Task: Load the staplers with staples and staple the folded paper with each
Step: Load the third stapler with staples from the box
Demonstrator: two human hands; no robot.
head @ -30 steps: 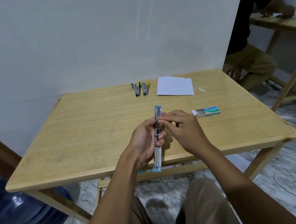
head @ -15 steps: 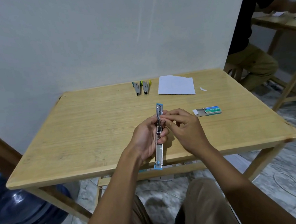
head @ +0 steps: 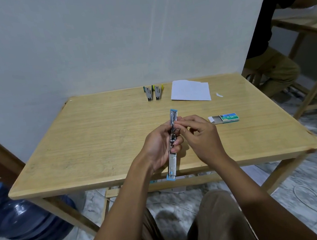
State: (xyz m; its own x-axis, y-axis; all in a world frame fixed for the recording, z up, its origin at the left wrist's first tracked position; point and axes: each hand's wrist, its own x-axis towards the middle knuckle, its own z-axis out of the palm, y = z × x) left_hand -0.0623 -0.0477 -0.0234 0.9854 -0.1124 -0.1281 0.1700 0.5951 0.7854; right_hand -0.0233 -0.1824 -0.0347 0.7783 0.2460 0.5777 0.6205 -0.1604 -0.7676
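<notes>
A blue stapler (head: 173, 158) is swung fully open into one long strip, and my left hand (head: 159, 146) grips it around its middle above the table's near edge. My right hand (head: 198, 133) pinches at the stapler's upper half with thumb and forefinger; whether a strip of staples is between them is too small to tell. An open staple box (head: 224, 118) lies to the right. Two closed staplers, one green (head: 148, 93) and one yellow (head: 158, 92), lie side by side at the far edge. The folded white paper (head: 190, 90) rests beside them.
The wooden table (head: 89, 138) stands against a pale wall. A small paper scrap (head: 219, 94) lies right of the paper. A blue water jug (head: 21, 218) stands on the floor at the left. Another person sits at a second table (head: 306, 24) at the right.
My hands and the open stapler stay almost where they were. My right fingers have shifted slightly along the stapler's upper half. The person at the right has moved an arm.
</notes>
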